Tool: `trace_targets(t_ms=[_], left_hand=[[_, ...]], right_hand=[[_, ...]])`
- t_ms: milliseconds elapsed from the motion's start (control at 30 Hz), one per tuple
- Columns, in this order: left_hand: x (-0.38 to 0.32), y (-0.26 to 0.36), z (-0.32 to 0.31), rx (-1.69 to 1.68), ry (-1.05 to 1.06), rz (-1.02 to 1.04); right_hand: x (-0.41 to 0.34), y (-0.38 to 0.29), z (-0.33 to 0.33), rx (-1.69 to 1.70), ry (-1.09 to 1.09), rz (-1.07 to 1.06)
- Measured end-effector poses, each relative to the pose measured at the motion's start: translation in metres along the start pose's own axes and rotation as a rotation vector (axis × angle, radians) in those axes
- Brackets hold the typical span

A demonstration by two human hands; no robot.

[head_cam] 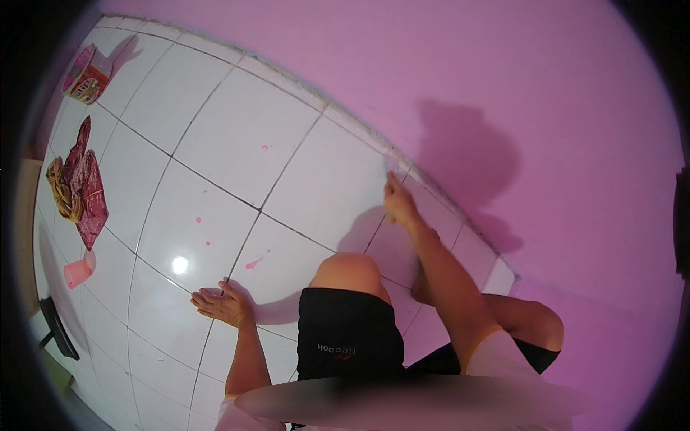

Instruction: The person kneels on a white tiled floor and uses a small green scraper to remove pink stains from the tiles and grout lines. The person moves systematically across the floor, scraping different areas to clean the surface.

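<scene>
My right hand is closed around a small tool, probably a paintbrush. Its blurred pinkish tip is against the white tile skirting at the foot of the pink wall. Much of its handle is hidden in the fist. My left hand rests palm down on the white tiled floor, fingers extended, holding nothing. Pink paint spots dot the tiles ahead of it. My bare knee, below black shorts, is between the two arms.
A plastic tub with pink inside stands far left. Nearer are a crumpled maroon patterned cloth with a yellow-brown cloth, a pink cup and a black bar-shaped object. The wall runs along my right side.
</scene>
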State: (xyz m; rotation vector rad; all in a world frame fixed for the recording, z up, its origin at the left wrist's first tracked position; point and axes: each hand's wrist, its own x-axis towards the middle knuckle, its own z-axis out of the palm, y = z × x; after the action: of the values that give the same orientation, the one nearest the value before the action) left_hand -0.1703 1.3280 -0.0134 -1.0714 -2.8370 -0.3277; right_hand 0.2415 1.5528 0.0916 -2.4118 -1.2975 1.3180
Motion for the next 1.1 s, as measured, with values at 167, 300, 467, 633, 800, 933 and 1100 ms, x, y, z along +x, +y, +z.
trace_targets(t_ms=[167,300,467,633,800,933,1100], left_hand=[[-0.002,-0.010,0.010,0.046,0.028,0.010],[-0.002,-0.012,0.013,0.057,0.034,0.019],[-0.002,-0.011,0.011,0.062,0.019,-0.015],[-0.002,-0.001,0.007,-0.004,0.004,-0.021],[-0.001,-0.011,0.010,0.007,0.028,0.001],[-0.002,-0.012,0.011,0.000,0.023,0.014],[-0.005,-0.012,0.015,-0.006,0.012,0.009]], right_hand=[[-0.010,-0.003,0.028,0.054,-0.065,0.012],[-0.016,-0.021,0.027,-0.004,-0.040,0.008],[0.001,-0.039,0.023,0.016,-0.088,0.031],[0.005,-0.048,0.018,-0.009,0.034,-0.020],[-0.004,-0.045,0.042,-0.001,-0.104,-0.002],[-0.004,-0.061,0.036,-0.070,-0.041,-0.065],[0.010,-0.059,0.041,-0.050,-0.092,-0.041]])
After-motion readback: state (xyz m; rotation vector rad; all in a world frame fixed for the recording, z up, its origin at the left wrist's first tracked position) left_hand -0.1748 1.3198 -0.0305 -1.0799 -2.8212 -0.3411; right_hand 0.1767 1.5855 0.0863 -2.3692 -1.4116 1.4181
